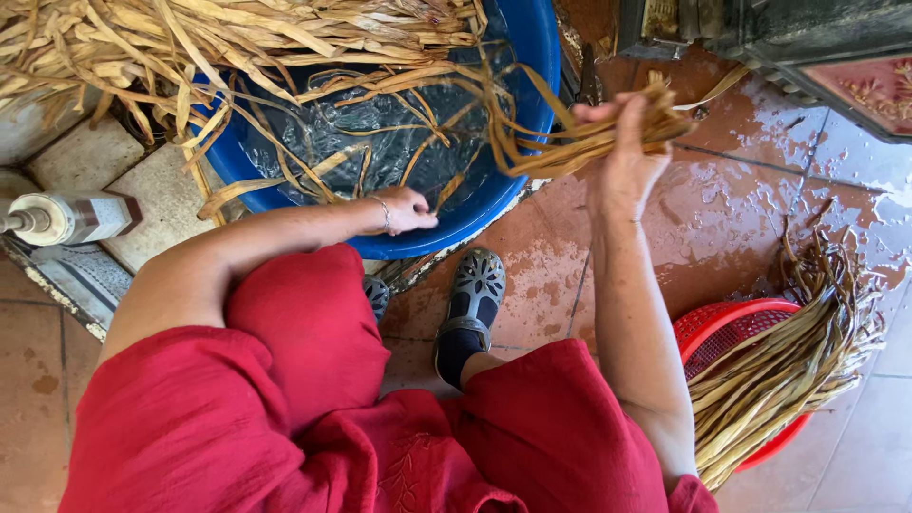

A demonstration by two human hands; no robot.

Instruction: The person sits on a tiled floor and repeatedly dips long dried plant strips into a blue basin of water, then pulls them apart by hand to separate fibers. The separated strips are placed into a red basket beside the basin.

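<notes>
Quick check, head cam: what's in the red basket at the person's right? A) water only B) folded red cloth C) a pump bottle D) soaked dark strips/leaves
D: the red basket holds a sheaf of dark, wet strips that overhang its rim, like the bundle raised in the right hand.

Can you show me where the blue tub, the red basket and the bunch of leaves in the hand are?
blue tub (532, 57), head view, on its right rim.
red basket (727, 323), head view, on its top rim.
bunch of leaves (579, 142), head view, mid-bundle beside the right hand (622, 157).
</notes>
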